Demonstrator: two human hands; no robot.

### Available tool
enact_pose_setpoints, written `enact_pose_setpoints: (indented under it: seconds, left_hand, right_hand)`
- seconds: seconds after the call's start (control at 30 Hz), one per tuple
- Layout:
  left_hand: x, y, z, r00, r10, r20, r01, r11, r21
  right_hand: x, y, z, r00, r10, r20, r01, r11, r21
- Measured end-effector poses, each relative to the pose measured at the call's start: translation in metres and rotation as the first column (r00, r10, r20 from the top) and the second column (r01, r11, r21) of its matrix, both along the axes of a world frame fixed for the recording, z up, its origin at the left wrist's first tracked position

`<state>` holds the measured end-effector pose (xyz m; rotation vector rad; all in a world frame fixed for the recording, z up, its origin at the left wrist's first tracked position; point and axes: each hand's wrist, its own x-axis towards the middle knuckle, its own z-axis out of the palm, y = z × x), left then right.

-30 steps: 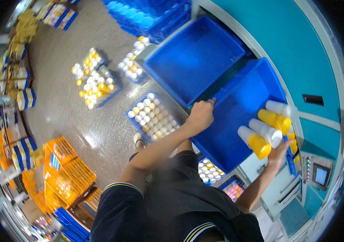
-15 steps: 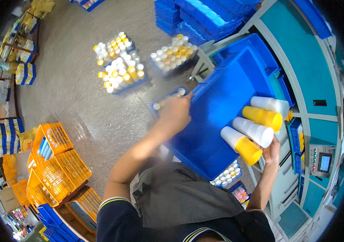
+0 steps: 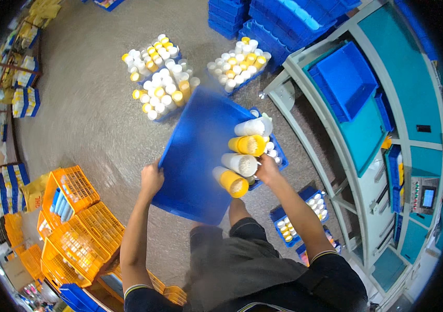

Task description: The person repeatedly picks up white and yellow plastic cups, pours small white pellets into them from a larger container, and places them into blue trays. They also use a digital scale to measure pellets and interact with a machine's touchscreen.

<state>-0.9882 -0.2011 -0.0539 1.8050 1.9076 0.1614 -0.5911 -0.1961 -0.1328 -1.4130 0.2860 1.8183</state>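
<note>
Between my hands I carry a large blue plastic crate (image 3: 190, 140), held tilted in front of my legs. My left hand (image 3: 152, 178) is closed round its left edge. At the opposite side, my right hand (image 3: 269, 169) grips the crate's edge next to the cups; its fingertips are partly hidden. Several tall plastic cups lie in a row along that side, white cups (image 3: 240, 165) alternating with yellow cups (image 3: 232, 183). Their mouths point right and show pale contents too small to make out.
Blue crates full of upright cups (image 3: 161, 93) stand on the floor ahead, with another crate of cups (image 3: 239, 65) beside them. A teal-and-grey machine (image 3: 330, 114) on the right holds a smaller blue bin (image 3: 343, 80). Orange baskets (image 3: 78, 234) are stacked at left.
The crate has moved left, away from the machine, with the cups still in it. Both hands have shifted left with it, and the view has turned slightly.
</note>
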Motion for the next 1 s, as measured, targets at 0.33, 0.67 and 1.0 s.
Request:
enact_pose_setpoints:
  seconds: [0.33, 0.67, 1.0]
  left_hand:
    - [-0.132, -0.001, -0.237, 0.998, 0.053, 0.037, -0.046, 0.985, -0.165]
    - [-0.221, 0.041, -0.446, 0.986, -0.049, 0.159, 0.076, 0.983, -0.165]
    - [-0.239, 0.098, -0.619, 0.994, -0.082, 0.075, 0.098, 0.965, -0.243]
  right_hand:
    - [-0.141, 0.022, -0.165, 1.000, -0.010, 0.024, 0.011, 0.999, -0.045]
    - [-0.241, 0.015, -0.366, 0.965, -0.182, 0.191, 0.223, 0.949, -0.221]
    - [-0.257, 0.040, -0.507, 0.934, -0.190, 0.303, 0.242, 0.959, -0.147]
